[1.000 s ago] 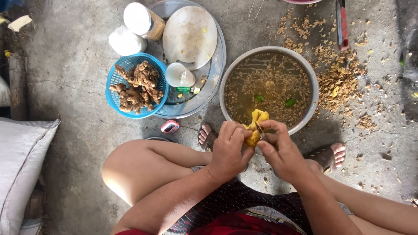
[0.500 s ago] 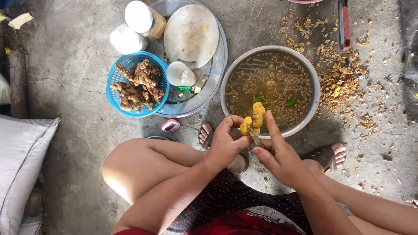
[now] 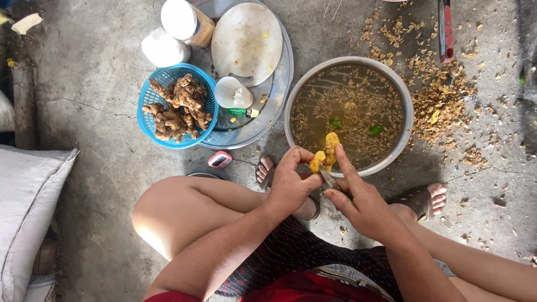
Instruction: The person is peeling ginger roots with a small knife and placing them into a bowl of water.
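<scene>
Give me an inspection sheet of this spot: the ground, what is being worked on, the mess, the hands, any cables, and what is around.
Surface: bare, cracked concrete floor.
Job's things: a yellow peeled root held over the metal basin of murky water with floating peelings; blue basket of unpeeled knobbly roots.
Clutter: pile of peel scraps right of the basin; a red-handled tool beyond it.
Grippers: left hand pinches the root; right hand holds a small blade against it.
Cables: nothing seen.
Surroundings: round metal tray with a white plate, jar and cup; sack at left.
</scene>
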